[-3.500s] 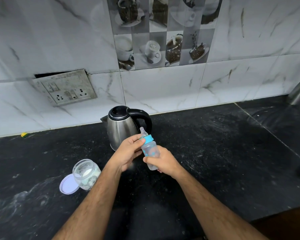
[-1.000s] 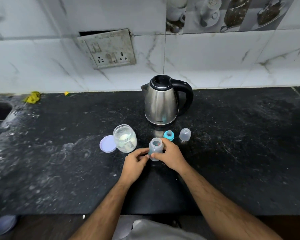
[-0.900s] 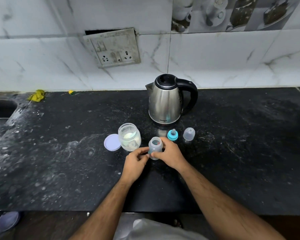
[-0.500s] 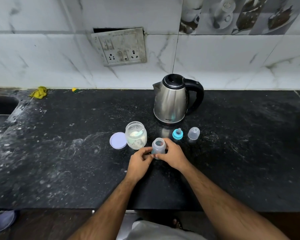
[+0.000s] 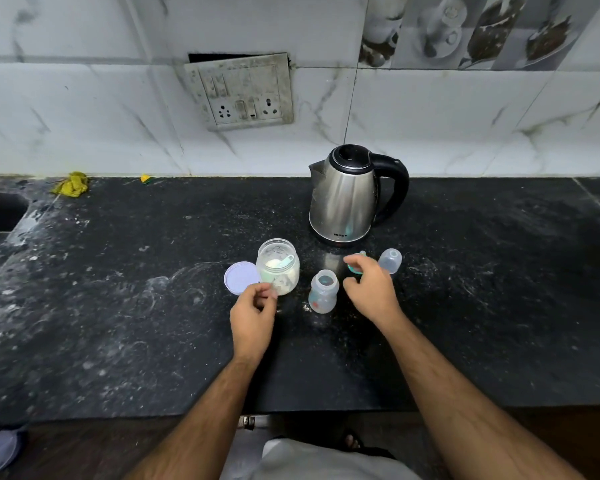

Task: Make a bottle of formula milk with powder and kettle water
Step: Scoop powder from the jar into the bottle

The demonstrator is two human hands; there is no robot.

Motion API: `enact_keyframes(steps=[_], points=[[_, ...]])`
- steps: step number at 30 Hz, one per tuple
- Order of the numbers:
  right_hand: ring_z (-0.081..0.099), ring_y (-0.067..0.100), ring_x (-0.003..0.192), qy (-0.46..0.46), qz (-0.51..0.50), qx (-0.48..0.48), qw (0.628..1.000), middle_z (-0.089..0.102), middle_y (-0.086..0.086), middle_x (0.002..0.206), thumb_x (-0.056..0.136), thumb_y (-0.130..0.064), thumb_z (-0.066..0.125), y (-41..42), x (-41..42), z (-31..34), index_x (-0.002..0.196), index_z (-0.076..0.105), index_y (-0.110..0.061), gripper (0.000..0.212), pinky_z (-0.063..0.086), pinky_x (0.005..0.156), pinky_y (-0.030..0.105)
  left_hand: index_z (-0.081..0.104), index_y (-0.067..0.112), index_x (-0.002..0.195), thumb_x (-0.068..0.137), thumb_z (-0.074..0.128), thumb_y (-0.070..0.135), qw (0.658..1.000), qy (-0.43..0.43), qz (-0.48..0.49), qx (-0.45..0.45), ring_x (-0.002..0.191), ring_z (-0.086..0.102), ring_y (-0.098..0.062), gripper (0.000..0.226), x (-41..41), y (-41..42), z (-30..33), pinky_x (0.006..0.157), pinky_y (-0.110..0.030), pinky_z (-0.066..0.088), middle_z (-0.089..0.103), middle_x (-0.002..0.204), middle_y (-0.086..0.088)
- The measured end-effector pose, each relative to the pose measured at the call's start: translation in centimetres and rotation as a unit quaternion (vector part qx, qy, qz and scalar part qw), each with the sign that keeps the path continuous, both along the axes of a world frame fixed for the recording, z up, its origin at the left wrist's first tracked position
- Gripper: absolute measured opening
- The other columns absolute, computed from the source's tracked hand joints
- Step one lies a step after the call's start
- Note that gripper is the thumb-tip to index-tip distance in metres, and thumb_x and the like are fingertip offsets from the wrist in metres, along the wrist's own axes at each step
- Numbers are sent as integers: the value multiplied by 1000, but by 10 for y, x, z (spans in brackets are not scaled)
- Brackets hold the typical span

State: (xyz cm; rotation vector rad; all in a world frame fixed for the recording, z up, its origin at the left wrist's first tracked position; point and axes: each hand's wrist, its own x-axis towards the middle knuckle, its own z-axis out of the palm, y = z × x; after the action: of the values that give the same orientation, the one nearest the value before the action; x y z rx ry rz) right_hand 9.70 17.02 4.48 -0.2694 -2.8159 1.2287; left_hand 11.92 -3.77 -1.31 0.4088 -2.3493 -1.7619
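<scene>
Left hand (image 5: 252,315) hovering over the black worktop (image 5: 118,306) just in front of the powder jar (image 5: 278,266), fingers (image 5: 262,292) loosely curled, thumb near the fingertips, holding nothing visible. Right hand (image 5: 369,289) just right of the bottle (image 5: 323,292), fingers half curled and apart, index tip near the teal nipple ring (image 5: 355,268); contact with the ring impossible to tell. Bottle standing upright and uncapped between the 2 hands, clear, touched by neither. Jar open, white powder and a pale scoop inside, its lilac lid (image 5: 240,278) flat beside it on the left. Clear cap (image 5: 390,260) right of the ring. Steel kettle (image 5: 347,197) behind, lid closed, handle to the right
</scene>
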Motion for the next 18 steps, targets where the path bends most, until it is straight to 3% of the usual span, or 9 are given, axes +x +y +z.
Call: enact_keyframes(steps=[3,7,10,14,16,18], points=[[65,16,97,41,-7,-23,999,69,-4,98,80,-3,60,-8,-8,13,104,72,-12,28,52,93,34,63,19,116,80,79,24,999,5,15,-52,86,61,-6,40,-10,-12,8,87,-34,53,66,103,10],[64,9,77,75,25,-2,997,71,-8,79,82,-6,61,-29,-25,33,95,76,-15,22,53,83,29,44,21,142,63,86,50,982,-16,-45,-181,125,47,-18,94,-36,-22,23,108,-44,36,54,137,5],[61,9,73,85,99,50,990,74,-6,84,84,-9,63,-51,-44,46,93,77,-17,18,53,80,29,29,21,151,57,86,56,960,-42,-105,-255,139,33,-23,115,-58,-21,34,110,-48,26,44,149,1],[66,15,88,7,209,170,963,74,-9,92,86,-11,60,-78,-70,56,90,75,-25,21,54,78,33,32,27,148,53,86,56,961,-72,-152,-221,141,34,-21,113,-76,-20,25,115,-49,24,45,148,2],[66,17,91,-43,241,232,941,73,-8,95,86,-12,60,-90,-80,55,90,75,-26,21,56,77,35,45,36,133,45,82,60,969,-56,-164,-178,129,48,-17,99,-80,-22,16,110,-50,33,58,132,8],[66,22,94,-68,270,297,913,72,-5,99,85,-11,60,-99,-87,55,92,75,-26,22,56,78,36,49,39,124,41,75,63,973,-43,-159,-162,120,54,-12,91,-82,-22,8,109,-51,33,62,120,14]])
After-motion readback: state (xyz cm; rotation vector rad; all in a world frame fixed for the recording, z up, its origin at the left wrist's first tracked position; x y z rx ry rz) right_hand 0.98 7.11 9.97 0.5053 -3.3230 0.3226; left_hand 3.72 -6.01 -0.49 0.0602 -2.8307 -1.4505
